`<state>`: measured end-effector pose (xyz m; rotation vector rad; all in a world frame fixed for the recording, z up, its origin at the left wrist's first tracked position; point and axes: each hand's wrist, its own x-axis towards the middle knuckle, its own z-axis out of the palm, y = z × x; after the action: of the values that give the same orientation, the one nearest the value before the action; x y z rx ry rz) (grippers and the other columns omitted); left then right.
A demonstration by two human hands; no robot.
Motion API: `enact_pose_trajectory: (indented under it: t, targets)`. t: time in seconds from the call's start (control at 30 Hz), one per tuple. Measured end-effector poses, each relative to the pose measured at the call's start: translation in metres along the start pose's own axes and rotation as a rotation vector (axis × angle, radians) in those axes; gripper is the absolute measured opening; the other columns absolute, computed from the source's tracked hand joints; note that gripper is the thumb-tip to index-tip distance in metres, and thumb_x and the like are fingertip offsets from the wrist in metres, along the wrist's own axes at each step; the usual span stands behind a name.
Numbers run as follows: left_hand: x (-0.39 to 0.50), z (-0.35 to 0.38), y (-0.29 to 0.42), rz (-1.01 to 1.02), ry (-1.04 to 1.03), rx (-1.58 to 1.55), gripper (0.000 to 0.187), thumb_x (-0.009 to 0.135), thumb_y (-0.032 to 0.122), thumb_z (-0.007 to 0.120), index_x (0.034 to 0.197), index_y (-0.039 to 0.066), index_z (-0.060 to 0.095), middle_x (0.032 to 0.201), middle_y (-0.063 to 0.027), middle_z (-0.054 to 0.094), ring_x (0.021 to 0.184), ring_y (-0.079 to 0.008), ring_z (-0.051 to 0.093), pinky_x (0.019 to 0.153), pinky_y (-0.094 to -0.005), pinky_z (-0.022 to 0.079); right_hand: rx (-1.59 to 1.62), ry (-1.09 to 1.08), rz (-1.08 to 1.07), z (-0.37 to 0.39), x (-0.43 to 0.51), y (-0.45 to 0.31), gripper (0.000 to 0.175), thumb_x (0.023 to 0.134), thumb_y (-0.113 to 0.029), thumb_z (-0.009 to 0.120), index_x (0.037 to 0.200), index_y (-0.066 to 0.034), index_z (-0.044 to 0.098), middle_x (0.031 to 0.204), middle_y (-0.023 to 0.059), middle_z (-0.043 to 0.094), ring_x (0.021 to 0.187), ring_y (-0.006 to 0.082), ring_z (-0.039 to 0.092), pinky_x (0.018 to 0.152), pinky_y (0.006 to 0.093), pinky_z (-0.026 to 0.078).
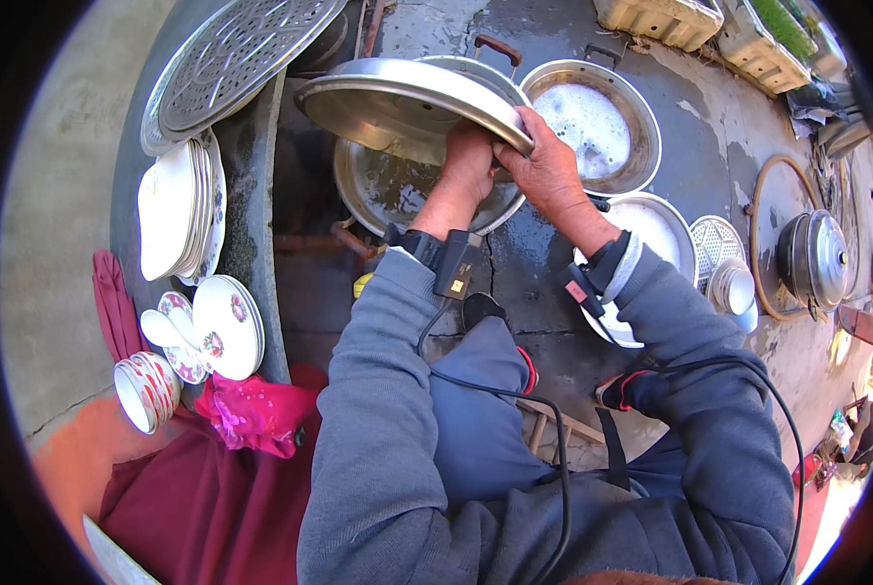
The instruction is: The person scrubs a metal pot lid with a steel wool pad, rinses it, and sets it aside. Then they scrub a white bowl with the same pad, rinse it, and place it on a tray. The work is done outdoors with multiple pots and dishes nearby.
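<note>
A large domed metal lid [400, 91] is tilted above a wide metal pot [350, 191] holding water. My right hand [549, 172] grips the lid's near right rim, thumb on one side and fingers on the other. My left hand [471, 164] is bent against the inner side of the lid, beside the right hand. Its fingertips are hidden, so whether it holds something does not show. Behind the lid, part of the pot's rim and a brown handle [498, 48] stick out. Right of the lid stands a two-handled pan [650, 124] with white suds.
A second suds-filled basin [688, 238] sits near my right forearm, by stacked bowls [736, 289]. A lidded pot [831, 259] is farther right. Left, a ledge [250, 190] bears plates [169, 212], flowered dishes [224, 329], bowls [144, 391] and perforated steamer trays [246, 66].
</note>
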<state>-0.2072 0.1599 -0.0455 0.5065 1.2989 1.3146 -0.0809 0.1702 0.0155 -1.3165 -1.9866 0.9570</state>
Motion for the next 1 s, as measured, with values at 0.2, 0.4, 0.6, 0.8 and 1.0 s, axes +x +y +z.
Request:
enact_pose_trajectory:
  t: [0.2,0.4,0.6,0.8,1.0]
  targets:
    - [0.019,-0.015,-0.082,0.491,-0.008,0.811,0.041,0.098,0.027,0.055,0.133,0.005,0.059,0.134,-0.0228,0.062,0.126,-0.0397,0.057,0.099,-0.0453,0.049,-0.315,-0.222,-0.061,-0.019,0.020,-0.048,0.068,0.076,-0.026,0.074,0.137,-0.0080,0.051,0.110,0.0222,0.070,0.101,0.0395,0.069,0.086,0.0463,0.056]
    - [0.046,-0.086,-0.104,0.225,-0.112,1.422,0.036,0.089,0.013,0.056,0.121,0.001,0.066,0.125,-0.0267,0.063,0.118,-0.0398,0.061,0.098,-0.0475,0.051,-0.433,-0.120,-0.170,-0.005,0.048,-0.067,0.040,0.079,-0.014,0.064,0.118,-0.0104,0.061,0.105,0.0193,0.070,0.100,0.0401,0.068,0.083,0.0500,0.054]
    - [0.037,-0.095,-0.091,0.147,0.120,1.382,0.031,0.084,0.009,0.056,0.109,0.007,0.074,0.116,-0.0242,0.068,0.110,-0.0441,0.064,0.095,-0.0484,0.052,-0.077,0.109,0.012,0.018,0.001,-0.008,0.043,0.081,-0.011,0.065,0.123,-0.0124,0.057,0.107,0.0206,0.069,0.100,0.0411,0.067,0.084,0.0480,0.053]
    - [0.015,-0.034,-0.084,0.241,-0.111,0.636,0.031,0.088,0.016,0.067,0.117,0.010,0.073,0.115,-0.0130,0.073,0.106,-0.0238,0.069,0.094,-0.0355,0.051,0.264,0.116,0.121,0.043,-0.031,0.033,0.055,0.083,-0.017,0.073,0.133,-0.0157,0.052,0.113,0.0172,0.068,0.106,0.0373,0.067,0.091,0.0405,0.051]
    - [0.019,-0.043,-0.087,0.283,-0.129,0.876,0.026,0.085,0.017,0.062,0.107,0.011,0.075,0.110,-0.0170,0.073,0.106,-0.0335,0.069,0.094,-0.0413,0.052,0.072,-0.079,0.003,-0.007,0.000,-0.001,0.080,0.071,-0.034,0.085,0.134,-0.0001,0.049,0.115,0.0236,0.066,0.107,0.0368,0.067,0.092,0.0415,0.052]
